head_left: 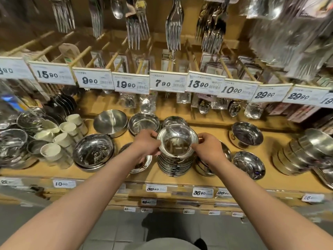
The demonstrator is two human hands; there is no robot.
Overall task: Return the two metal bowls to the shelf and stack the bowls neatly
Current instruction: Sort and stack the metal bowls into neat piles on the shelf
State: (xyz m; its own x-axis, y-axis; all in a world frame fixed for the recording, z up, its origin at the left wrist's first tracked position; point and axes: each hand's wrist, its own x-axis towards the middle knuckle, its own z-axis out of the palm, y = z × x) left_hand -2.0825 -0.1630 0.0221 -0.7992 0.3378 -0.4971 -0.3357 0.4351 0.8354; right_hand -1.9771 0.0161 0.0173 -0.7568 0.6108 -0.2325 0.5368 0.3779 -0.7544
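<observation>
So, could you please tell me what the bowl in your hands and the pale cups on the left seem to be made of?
The bowl, pinched at its rim by the left hand and right hand, looks like polished metal, probably stainless steel: it gives mirror-like reflections. The cups look matte cream, perhaps ceramic or plastic; that stays open.

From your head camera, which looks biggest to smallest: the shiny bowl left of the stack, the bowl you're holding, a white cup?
1. Shiny bowl left of the stack
2. Held bowl, gripped by the left hand and right hand; it sits higher, nearer the camera, so this order is unsure
3. White cup, clearly smallest
</observation>
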